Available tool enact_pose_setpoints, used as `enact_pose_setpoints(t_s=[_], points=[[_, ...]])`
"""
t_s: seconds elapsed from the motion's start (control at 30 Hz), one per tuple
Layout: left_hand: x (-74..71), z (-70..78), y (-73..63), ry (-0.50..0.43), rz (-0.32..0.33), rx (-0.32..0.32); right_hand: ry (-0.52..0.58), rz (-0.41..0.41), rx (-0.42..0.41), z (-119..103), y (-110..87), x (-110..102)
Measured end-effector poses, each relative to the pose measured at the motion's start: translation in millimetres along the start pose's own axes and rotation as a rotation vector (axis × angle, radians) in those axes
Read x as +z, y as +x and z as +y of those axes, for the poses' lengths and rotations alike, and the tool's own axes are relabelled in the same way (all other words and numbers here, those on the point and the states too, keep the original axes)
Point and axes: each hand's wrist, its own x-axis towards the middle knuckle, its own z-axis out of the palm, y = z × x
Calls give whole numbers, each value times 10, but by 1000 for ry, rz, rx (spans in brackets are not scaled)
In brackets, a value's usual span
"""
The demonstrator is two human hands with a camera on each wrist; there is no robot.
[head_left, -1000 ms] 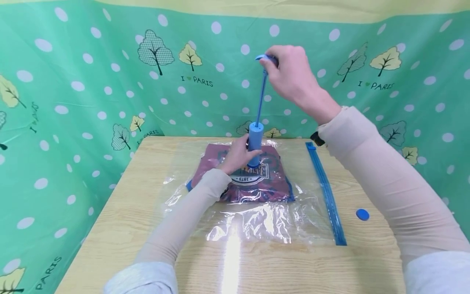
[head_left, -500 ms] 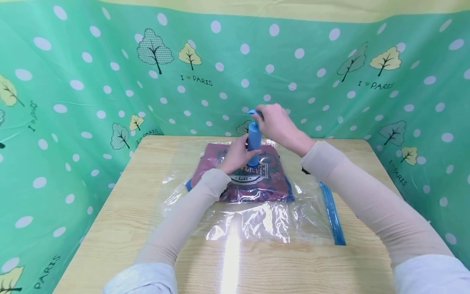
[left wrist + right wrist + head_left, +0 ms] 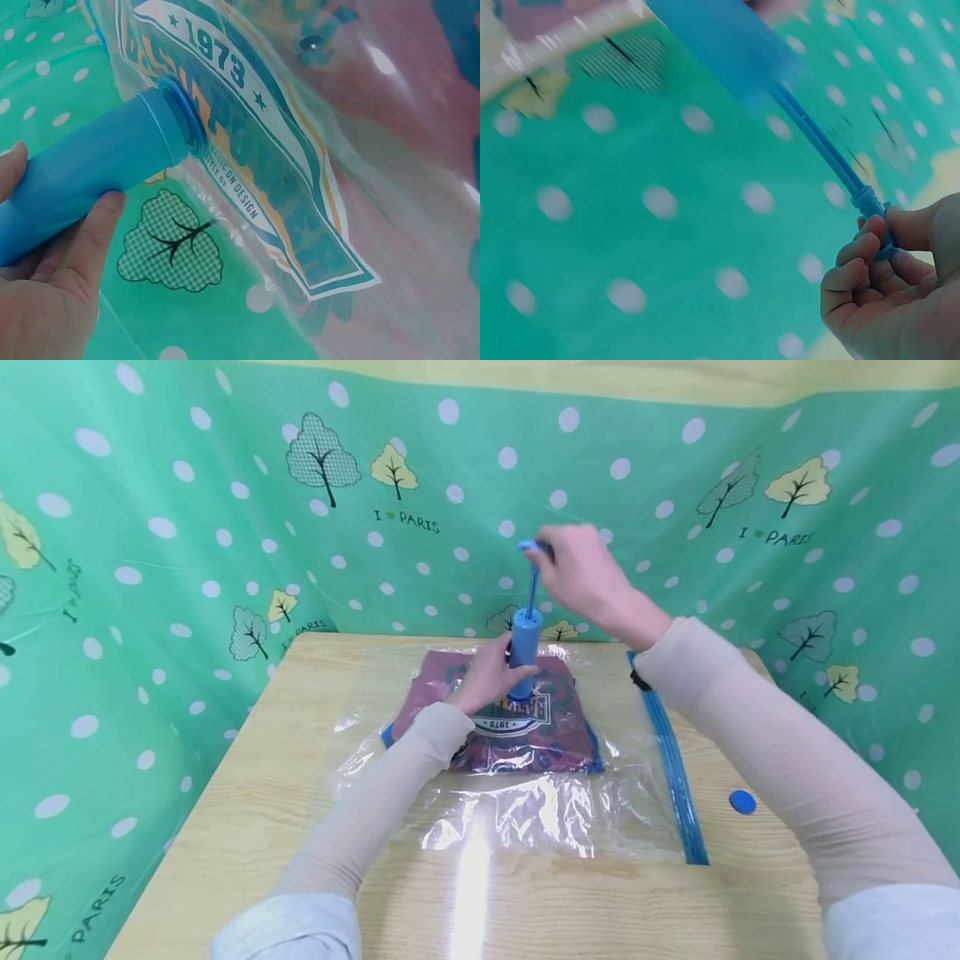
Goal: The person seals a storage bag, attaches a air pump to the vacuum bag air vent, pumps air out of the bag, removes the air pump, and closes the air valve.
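A blue hand pump stands nearly upright on a clear plastic storage bag. Inside the bag lies a folded maroon garment with a "1973" print. My left hand grips the pump barrel, thumb and fingers around it. In the left wrist view, the barrel's lower end meets a round blue valve on the bag, over the print. Above the barrel, my right hand holds the pump handle, with part of the rod drawn out. The right wrist view shows fingers curled round that handle.
A blue zip strip edges the bag's right side. To its right, a round blue cap lies on the wooden table. A green dotted curtain hangs behind and at both sides.
My right hand pushed the pump handle down to the barrel, then drew it partway up again. The left hand has kept its grip on the barrel.
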Motion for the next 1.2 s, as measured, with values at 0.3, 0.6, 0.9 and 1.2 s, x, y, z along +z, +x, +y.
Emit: enact_pose_setpoints(t_s=[0.3,0.6,0.9,1.2], points=[[-7,-13,-20,-19,-4,1,-92,169,-56,-327,150,-504],[27,-26,-3,-9,3,11,-28,18,-35,-91,69,-102],[9,-39,20,4,7,25,-69,-46,-63,313,-147,605],[14,-11,20,26,10,4,-40,-27,-67,203,-93,344]])
